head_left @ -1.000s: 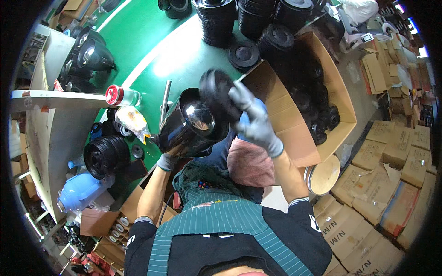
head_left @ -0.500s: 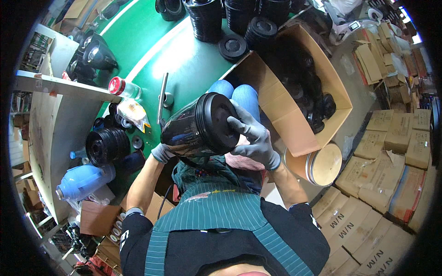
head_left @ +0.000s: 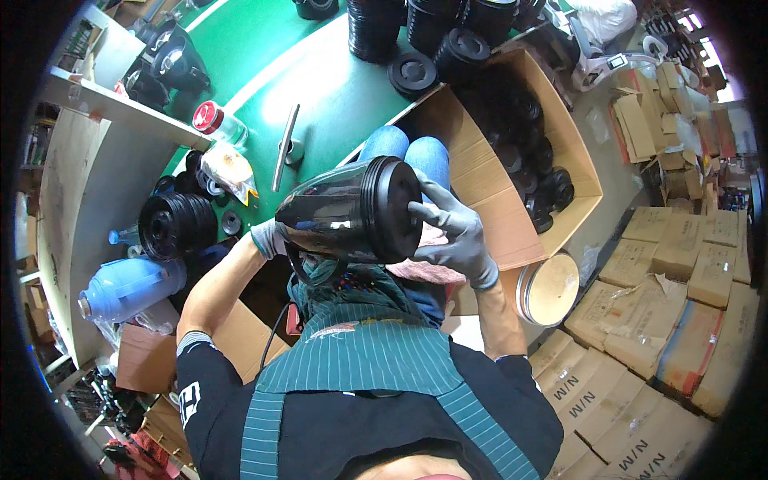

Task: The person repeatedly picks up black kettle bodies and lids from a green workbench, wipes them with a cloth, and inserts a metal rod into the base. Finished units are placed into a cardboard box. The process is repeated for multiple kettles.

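A dark see-through jug (head_left: pixel 324 212) with a loop handle lies on its side above my lap. At its right end is a ribbed black screw lid (head_left: pixel 398 208), its flat face turned to the right. My left hand (head_left: pixel 270 238), in a grey glove, is closed round the jug's other end; its fingers are partly hidden behind it. My right hand (head_left: pixel 460 232), also gloved, grips the lid with bent fingers on its face and edge.
On the green table (head_left: pixel 336 120) are a metal bar (head_left: pixel 286 148), a red-capped jar (head_left: pixel 220 122) and stacked black lids (head_left: pixel 376 28). An open carton (head_left: pixel 488 192) of black parts stands at right, beside a round drum (head_left: pixel 550 290). A blue thermos (head_left: pixel 132 290) lies at left.
The jug has tilted closer to level, and its lid end has shifted slightly right. My left forearm has swung outward to the left. Both hands stay on the jug and lid.
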The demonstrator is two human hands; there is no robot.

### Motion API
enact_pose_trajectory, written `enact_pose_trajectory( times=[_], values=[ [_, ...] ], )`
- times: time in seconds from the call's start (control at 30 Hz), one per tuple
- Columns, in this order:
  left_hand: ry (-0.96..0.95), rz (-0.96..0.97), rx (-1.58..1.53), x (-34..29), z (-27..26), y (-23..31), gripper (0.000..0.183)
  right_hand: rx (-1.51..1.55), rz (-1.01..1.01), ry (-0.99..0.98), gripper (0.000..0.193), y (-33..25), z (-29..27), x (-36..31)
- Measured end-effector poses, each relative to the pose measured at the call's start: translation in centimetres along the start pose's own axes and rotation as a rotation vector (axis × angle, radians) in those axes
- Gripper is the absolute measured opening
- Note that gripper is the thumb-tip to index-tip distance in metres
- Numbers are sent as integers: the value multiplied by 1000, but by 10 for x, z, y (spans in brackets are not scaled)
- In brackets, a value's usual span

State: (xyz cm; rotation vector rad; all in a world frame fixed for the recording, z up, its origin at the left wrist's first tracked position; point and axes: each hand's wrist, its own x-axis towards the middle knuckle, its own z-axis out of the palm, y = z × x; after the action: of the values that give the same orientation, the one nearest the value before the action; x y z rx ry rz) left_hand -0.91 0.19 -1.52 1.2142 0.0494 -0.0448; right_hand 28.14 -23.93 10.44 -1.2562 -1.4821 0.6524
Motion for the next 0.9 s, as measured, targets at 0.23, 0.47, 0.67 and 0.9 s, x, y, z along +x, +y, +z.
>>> enact_pose_trajectory(
  times=[0.23,0.47,0.67,0.9],
  values=[
    [427,133,-234,-21,-12,-52,50,611,492,372,70,-26,18,-1],
    [761,201,482,2,19,1,31,-125,232,347,71,-22,40,15],
    [221,-37,-192,-7,-4,-25,62,-84,-88,205,79,-5,41,7],
    [231,-51,-290,-2,-3,-32,67,-218,-236,80,84,-16,13,26]
  ],
)
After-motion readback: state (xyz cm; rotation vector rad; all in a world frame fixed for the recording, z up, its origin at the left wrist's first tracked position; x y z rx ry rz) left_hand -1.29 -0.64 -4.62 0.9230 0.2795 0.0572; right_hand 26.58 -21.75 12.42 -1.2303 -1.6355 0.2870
